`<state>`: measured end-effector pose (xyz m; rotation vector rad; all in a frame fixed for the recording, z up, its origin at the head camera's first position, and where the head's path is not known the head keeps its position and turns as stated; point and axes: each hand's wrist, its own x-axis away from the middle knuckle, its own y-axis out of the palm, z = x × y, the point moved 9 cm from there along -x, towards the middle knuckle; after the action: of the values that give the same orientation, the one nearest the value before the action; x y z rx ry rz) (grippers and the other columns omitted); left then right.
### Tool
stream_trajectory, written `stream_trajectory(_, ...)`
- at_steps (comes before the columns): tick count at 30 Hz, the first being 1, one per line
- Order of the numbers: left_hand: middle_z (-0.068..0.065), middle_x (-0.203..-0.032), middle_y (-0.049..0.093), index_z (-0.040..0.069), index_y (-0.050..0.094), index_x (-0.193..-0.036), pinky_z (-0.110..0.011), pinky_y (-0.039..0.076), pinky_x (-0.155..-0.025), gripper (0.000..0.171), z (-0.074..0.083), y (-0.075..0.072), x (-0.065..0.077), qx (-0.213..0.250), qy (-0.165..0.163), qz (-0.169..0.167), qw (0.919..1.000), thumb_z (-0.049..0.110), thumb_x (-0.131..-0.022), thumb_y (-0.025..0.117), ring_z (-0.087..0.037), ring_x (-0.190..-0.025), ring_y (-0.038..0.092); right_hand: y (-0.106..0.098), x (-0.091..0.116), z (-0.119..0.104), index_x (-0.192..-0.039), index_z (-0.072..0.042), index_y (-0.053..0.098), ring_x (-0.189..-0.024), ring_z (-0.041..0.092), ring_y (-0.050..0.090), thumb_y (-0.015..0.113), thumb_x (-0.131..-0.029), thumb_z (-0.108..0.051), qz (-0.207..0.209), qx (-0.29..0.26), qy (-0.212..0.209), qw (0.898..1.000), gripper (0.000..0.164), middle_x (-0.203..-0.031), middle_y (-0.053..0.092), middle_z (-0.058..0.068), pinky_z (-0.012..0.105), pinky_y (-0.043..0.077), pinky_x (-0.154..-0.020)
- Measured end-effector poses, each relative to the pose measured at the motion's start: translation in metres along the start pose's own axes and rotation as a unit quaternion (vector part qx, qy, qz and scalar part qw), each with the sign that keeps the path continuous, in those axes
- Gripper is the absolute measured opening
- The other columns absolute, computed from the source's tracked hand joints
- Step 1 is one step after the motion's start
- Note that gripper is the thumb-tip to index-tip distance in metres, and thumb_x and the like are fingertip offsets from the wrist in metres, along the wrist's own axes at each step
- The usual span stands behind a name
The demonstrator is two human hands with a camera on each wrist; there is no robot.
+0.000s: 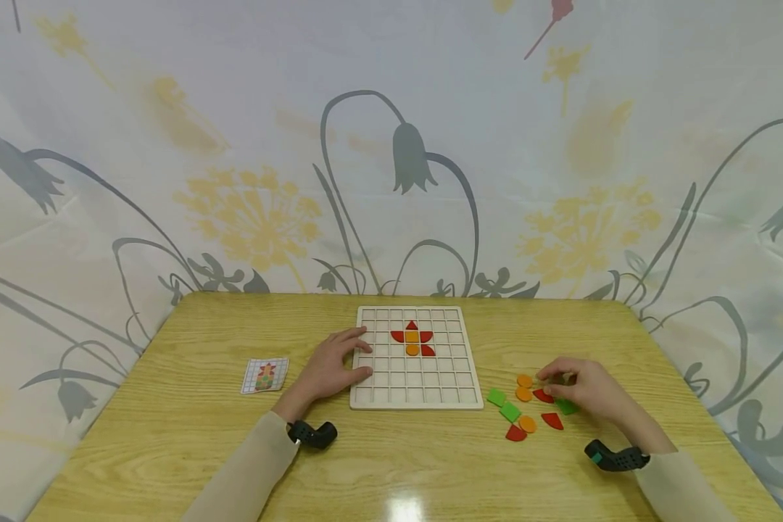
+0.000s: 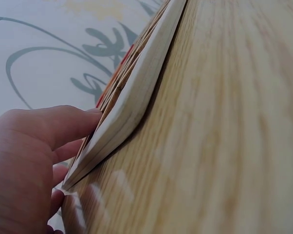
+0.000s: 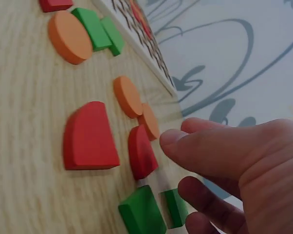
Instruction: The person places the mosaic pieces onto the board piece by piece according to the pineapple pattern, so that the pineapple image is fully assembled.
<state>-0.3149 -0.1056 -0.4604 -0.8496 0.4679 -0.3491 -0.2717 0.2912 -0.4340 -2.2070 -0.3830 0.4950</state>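
Note:
My left hand (image 1: 329, 366) rests on the left edge of a white grid board (image 1: 378, 396), its thumb at the rim in the left wrist view. In the board's upper middle lie a red triangle (image 1: 412, 325), an orange square (image 1: 412, 337), an orange disc (image 1: 412, 350) and several red quarter-circles (image 1: 427, 351). My right hand (image 1: 587, 388) is low over loose pieces at the right, fingers bent and nothing between them. Its thumb is close to a red quarter-circle piece (image 3: 140, 153). Green blocks (image 3: 142, 212) lie below its fingers, and another red quarter-circle (image 3: 90, 139) sits alongside.
Left of the board lies a small printed card (image 1: 264, 375) with a coloured figure on a grid. Between board and right hand are green squares (image 1: 510, 412), orange discs (image 1: 527, 424) and a red piece (image 1: 515, 433). A flower-patterned curtain (image 1: 365, 203) hangs behind the wooden table (image 1: 339, 478).

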Motion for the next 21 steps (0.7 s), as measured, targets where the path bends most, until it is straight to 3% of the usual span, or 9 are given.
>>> stream_trajectory(9, -0.009, -0.154, 0.042, 0.014, 0.067, -0.117, -0.062, 0.027, -0.111, 0.032, -0.0029, 0.0013, -0.0013, 0.004, -0.002, 0.0, 1.0, 0.032, -0.091, 0.072, -0.038, -0.141, 0.035, 0.0077, 0.0035, 0.0067, -0.102, -0.015, 0.075, -0.071, 0.004, 0.049, 0.078, -0.086, -0.009, -0.035, 0.01, 0.033, 0.999, 0.017, -0.1, 0.069, 0.0, 0.026, 0.045, -0.06)
stream_trajectory(21, -0.009, -0.154, 0.043, 0.013, 0.068, -0.117, -0.062, 0.027, -0.111, 0.032, -0.0025, 0.0017, -0.0007, 0.002, -0.001, 0.001, 1.0, 0.032, -0.091, 0.072, -0.038, -0.141, 0.036, 0.0085, 0.0035, 0.0022, -0.1, -0.012, 0.074, -0.071, 0.004, 0.05, 0.077, -0.084, -0.003, -0.035, 0.009, 0.028, 0.999, 0.018, -0.093, 0.065, -0.005, 0.026, 0.046, -0.06)
